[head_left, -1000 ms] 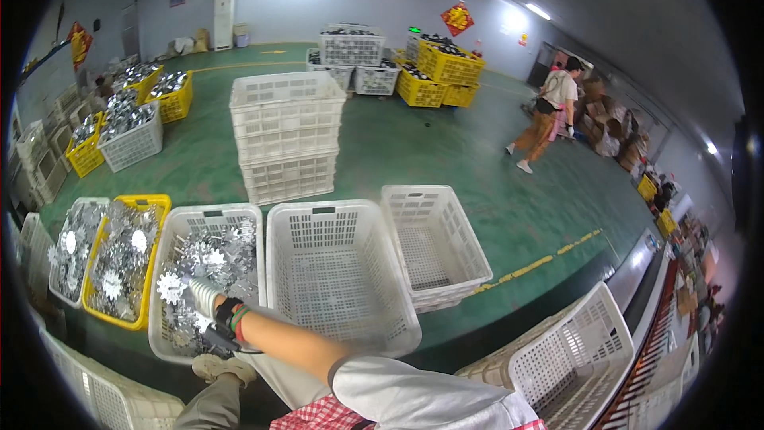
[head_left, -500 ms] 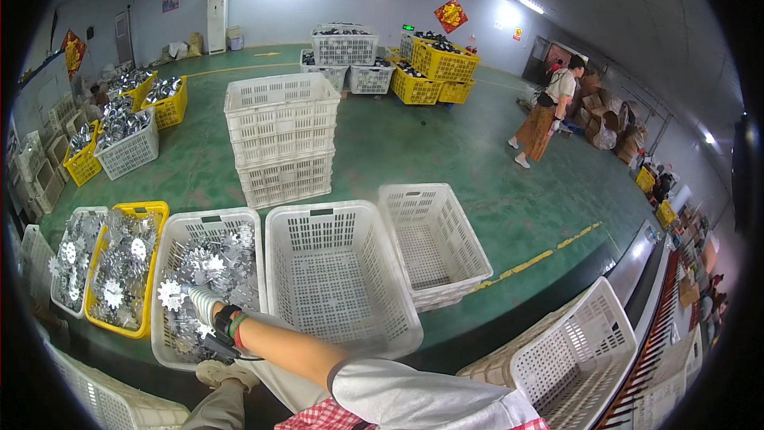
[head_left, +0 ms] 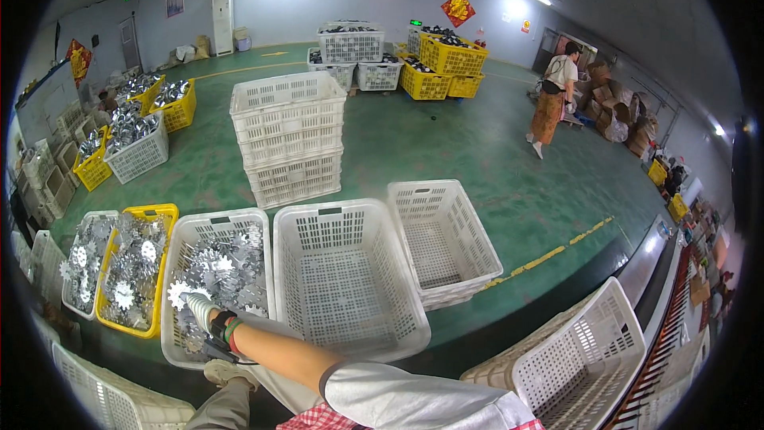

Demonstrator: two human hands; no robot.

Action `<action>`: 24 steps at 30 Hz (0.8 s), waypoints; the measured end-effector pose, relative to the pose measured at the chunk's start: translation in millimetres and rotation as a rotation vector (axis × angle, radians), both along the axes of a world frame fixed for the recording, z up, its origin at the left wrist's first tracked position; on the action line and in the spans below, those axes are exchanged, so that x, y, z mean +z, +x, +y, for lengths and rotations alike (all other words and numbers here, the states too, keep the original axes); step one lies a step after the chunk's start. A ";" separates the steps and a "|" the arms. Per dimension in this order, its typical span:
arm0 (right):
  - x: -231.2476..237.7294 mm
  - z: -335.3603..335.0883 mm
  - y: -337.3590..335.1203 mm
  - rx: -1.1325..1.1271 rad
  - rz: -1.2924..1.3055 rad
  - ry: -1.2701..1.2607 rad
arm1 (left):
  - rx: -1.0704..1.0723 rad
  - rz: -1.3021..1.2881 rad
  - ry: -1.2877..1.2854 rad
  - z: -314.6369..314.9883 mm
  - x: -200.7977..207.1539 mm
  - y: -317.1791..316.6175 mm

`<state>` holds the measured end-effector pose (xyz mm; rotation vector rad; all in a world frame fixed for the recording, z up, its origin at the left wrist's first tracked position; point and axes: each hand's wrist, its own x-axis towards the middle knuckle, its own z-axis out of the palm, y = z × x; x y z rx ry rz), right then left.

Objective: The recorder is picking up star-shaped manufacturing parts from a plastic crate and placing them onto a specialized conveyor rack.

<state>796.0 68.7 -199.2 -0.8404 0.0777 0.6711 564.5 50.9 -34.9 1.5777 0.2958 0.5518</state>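
Observation:
My right hand (head_left: 200,308), in a striped glove with dark bands at the wrist, reaches into a white crate (head_left: 169,334) heaped with shiny toothed metal pieces (head_left: 219,267). Its fingers look pressed together at the edge of a bright toothed metal disc (head_left: 177,295); the far side of the fingers is hidden. Left of this crate stand a yellow crate (head_left: 173,219) and a narrower white crate (head_left: 68,299), both full of similar pieces. On the right is a white crate (head_left: 350,342) with nothing in it. My left hand is out of view.
Beyond the crates rises a stack of white crates (head_left: 288,131). More white crates (head_left: 446,231) stand to the right, and another (head_left: 589,350) is tilted at lower right. Filled yellow crates (head_left: 454,56) stand farther back. A person (head_left: 555,95) walks on the green floor.
The view has shifted slightly, so the crates appear farther right. My right hand has dipped a little beside the toothed disc. The person in the background has walked on and turned away.

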 end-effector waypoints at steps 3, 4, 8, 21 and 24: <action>6.7 4.2 -6.7 0.006 0.133 0.000 | 0.010 -0.003 -0.004 0.9 0.5 -3.8; 7.9 5.9 -9.4 0.032 0.132 0.016 | 0.015 -0.001 -0.007 1.6 0.1 -4.8; 11.2 8.0 -12.9 0.011 0.174 0.037 | 0.025 -0.009 -0.022 -0.2 1.4 -8.1; 128.9 -70.1 -21.8 -0.085 -0.676 0.108 | 0.122 -0.041 -0.066 42.7 14.9 -60.2; 186.7 -31.8 -125.9 -0.213 -1.082 0.247 | 0.143 -0.053 -0.071 51.1 22.1 -67.5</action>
